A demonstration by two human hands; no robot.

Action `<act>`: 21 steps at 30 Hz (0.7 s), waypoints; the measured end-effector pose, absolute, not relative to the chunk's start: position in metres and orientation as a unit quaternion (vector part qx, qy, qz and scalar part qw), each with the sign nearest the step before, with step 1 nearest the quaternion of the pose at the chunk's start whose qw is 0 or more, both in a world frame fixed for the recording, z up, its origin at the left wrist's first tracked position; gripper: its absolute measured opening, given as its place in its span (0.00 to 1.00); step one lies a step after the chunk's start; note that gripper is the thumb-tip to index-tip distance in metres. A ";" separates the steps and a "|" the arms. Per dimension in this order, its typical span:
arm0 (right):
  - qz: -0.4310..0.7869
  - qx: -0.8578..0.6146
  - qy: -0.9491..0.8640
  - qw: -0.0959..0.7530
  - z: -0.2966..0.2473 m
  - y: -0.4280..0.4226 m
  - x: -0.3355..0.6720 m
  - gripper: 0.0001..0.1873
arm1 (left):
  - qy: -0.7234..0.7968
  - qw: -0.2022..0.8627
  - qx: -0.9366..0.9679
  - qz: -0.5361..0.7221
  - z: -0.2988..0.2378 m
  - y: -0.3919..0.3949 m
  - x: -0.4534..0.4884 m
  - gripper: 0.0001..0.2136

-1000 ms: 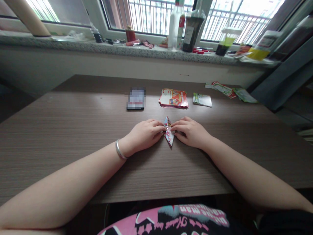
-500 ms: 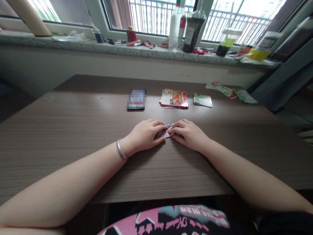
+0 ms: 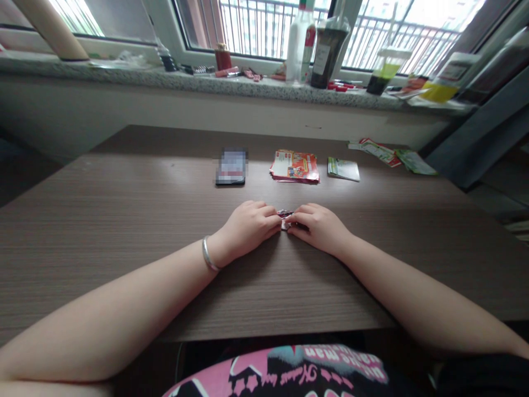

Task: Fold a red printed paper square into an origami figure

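Note:
A small piece of printed paper point(image 3: 285, 223), patterned in dark red and white, lies low over the desk between my hands. It looks folded, and most of it is hidden under my fingers. My left hand point(image 3: 254, 226), with a silver bangle at the wrist, curls its fingers over the paper's left side. From the right, my right hand point(image 3: 318, 226) grips the other side between thumb and fingers. The fingertips of both hands nearly meet.
Beyond my hands on the brown desk point(image 3: 124, 220) are a blurred-out phone point(image 3: 231, 168), a stack of red and orange leaflets point(image 3: 295, 166), a small pale booklet point(image 3: 344, 169) and loose leaflets point(image 3: 380, 151). Bottles, cups and small items crowd the stone windowsill point(image 3: 248, 85).
My left hand has shifted slightly right and its fingers have closed further over the paper. Less of the paper shows between my hands now.

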State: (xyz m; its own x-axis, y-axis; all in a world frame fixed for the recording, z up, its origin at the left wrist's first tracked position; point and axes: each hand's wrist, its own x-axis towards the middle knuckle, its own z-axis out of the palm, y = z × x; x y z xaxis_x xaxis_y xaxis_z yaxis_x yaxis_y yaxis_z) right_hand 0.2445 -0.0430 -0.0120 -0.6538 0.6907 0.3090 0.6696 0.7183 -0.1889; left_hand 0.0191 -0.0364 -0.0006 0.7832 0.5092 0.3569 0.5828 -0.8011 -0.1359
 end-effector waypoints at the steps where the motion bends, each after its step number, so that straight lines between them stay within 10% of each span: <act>1: 0.030 -0.373 -0.909 0.185 -0.013 -0.043 0.244 0.11 | -0.287 0.128 -0.937 -0.152 -0.001 -0.036 0.019 0.13; 21: -0.096 -0.322 -0.928 0.160 -0.008 -0.047 0.241 0.15 | -0.278 0.131 -0.939 -0.156 -0.003 -0.039 0.016 0.06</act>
